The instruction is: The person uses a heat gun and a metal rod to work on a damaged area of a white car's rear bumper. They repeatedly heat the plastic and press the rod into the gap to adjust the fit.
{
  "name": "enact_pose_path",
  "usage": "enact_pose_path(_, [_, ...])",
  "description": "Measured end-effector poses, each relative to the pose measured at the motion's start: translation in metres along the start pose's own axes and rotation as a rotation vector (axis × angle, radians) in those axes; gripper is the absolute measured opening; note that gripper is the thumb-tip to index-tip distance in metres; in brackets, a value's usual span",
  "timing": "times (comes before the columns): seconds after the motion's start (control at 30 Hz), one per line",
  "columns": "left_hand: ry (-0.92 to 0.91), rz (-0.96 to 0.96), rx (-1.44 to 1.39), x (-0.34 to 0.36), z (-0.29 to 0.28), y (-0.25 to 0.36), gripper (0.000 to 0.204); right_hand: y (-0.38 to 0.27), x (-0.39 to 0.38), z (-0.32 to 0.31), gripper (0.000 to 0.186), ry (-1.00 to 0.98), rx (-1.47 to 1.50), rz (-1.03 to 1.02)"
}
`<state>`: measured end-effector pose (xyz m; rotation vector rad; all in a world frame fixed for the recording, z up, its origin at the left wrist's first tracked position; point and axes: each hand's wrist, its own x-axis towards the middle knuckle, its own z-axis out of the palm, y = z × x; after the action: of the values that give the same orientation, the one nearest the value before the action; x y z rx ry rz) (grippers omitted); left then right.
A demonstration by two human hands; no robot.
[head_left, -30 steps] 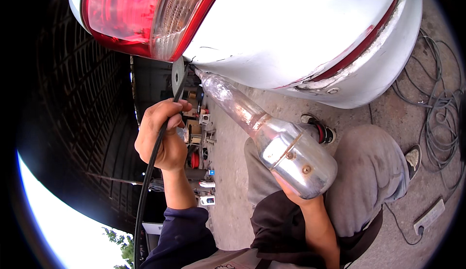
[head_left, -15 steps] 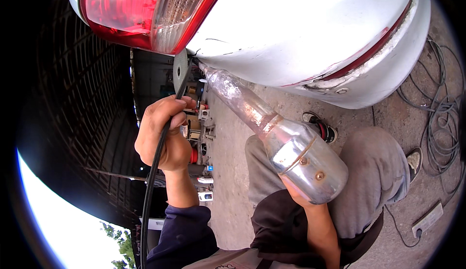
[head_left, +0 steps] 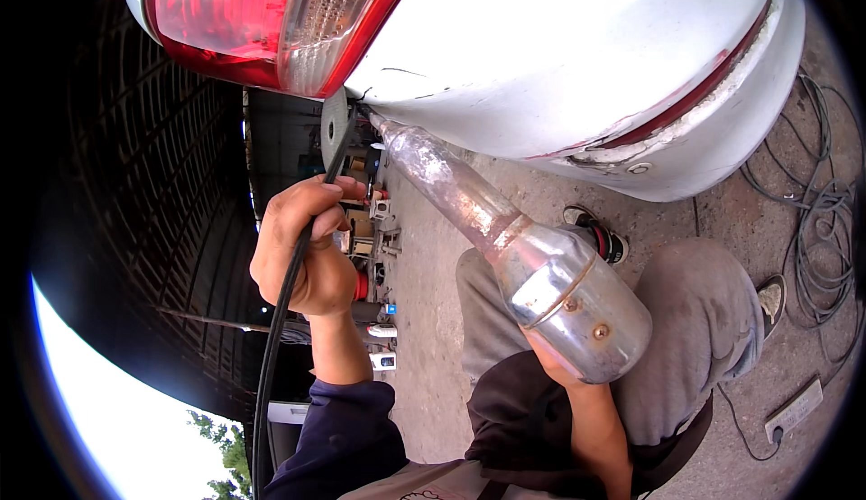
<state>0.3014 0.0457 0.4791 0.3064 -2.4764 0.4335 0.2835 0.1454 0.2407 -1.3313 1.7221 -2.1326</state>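
Note:
My left hand is closed around a power tool with a black cable. The tool's dark round disc is up at the lower edge of a silver car bumper. My right hand grips the fat end of a dull metal exhaust silencer from underneath and is mostly hidden by it. The silencer's narrow pipe rises to the same spot under the bumper, beside the disc. A red tail light sits above my left hand.
My bent knees in grey trousers and my shoes rest on a concrete floor. Grey cables coil on the right by a power strip. Small tools and boxes lie beyond my left hand. A dark ribbed wall fills the left.
The silencer and my right hand have drifted slightly right and down in the view. My left hand and the tool stay at the bumper's edge.

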Motion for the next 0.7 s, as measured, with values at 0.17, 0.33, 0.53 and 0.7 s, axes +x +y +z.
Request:
enact_pose_path(0.17, [0.034,0.002,-0.057,-0.005,0.004,-0.002,0.012,0.002,0.021,-0.004,0.034,0.131,0.133,-0.011])
enact_pose_path(0.33, [0.047,0.032,-0.025,-0.006,0.007,-0.006,0.028,0.001,0.020,-0.003,0.035,0.118,0.080,-0.039])
enact_pose_path(0.53, [0.034,0.027,-0.041,-0.005,0.006,-0.007,0.025,-0.004,0.006,0.001,0.031,0.002,0.739,0.418])
enact_pose_path(0.7, [0.028,0.027,-0.059,-0.005,0.006,-0.007,0.025,-0.001,0.005,-0.003,0.030,-0.114,0.271,0.247])
